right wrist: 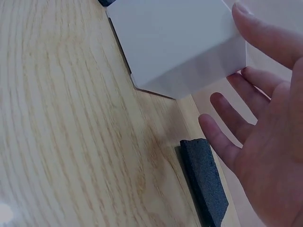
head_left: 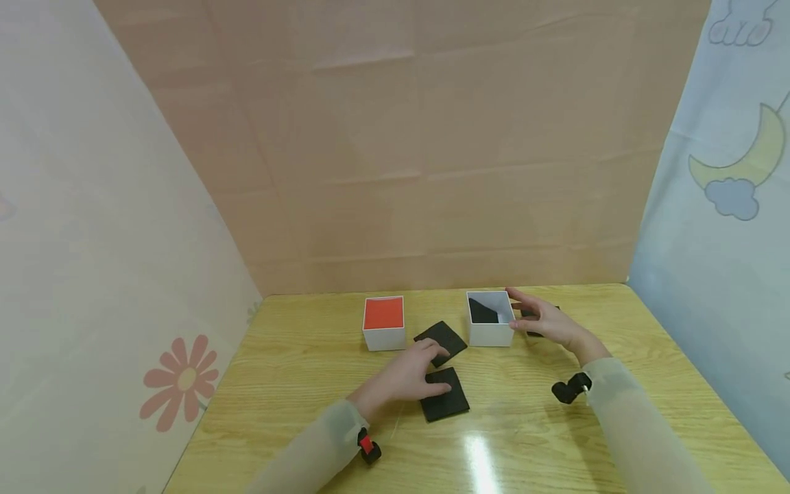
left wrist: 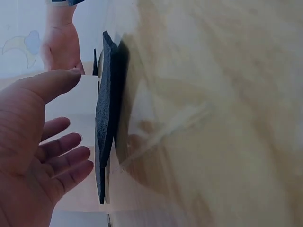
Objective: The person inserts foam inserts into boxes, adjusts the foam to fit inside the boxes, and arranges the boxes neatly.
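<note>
gap: between red-filled box and uncovered box | blocking uncovered box's right: right hand

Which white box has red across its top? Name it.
The left box in the head view: a red square fills its opening. The other box, at the right hand, shows white inner walls and a black piece inside.

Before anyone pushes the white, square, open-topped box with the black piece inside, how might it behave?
The white, square, open-topped box would probably slide rather than roll, having flat walls and standing on a glossy wooden table. Its thin walls suggest it is light and could flex under a firm grip. Its squat shape makes tipping seem unlikely.
</note>
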`<act>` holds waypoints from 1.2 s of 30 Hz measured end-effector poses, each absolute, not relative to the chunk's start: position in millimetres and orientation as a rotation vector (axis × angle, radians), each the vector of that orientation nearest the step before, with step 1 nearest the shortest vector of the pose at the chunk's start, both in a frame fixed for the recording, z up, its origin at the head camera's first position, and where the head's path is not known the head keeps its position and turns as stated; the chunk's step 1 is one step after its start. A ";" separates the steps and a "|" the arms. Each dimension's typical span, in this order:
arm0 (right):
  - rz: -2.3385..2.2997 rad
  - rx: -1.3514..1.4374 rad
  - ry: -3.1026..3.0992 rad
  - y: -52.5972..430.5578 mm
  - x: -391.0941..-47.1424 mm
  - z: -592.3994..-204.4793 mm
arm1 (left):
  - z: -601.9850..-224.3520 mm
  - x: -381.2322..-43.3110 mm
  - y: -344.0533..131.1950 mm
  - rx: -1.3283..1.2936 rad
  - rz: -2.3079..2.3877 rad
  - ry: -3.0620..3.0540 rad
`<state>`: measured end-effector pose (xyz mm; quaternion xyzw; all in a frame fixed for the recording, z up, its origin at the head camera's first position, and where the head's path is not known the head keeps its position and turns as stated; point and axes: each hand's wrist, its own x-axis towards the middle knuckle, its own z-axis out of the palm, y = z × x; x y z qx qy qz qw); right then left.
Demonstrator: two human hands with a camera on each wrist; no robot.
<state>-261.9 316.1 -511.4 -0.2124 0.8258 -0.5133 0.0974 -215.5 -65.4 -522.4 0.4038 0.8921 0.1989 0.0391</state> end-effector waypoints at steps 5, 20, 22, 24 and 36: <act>-1.526 -0.617 2.425 316.6 -260.2 -509.9 | -524.8 -208.8 -67.2 1.216 0.566 2.715; -1.417 -0.634 2.500 317.5 -259.9 -503.7 | -526.2 -193.9 -63.0 1.172 0.401 2.701; -1.369 -0.644 2.539 316.6 -260.0 -501.7 | -527.2 -193.1 -62.9 1.157 0.396 2.699; -1.337 -0.652 2.566 315.6 -260.1 -500.5 | -527.6 -192.4 -63.1 1.160 0.379 2.699; -1.296 -0.630 2.585 314.3 -258.6 -501.1 | -528.0 -191.4 -69.1 1.167 0.337 2.706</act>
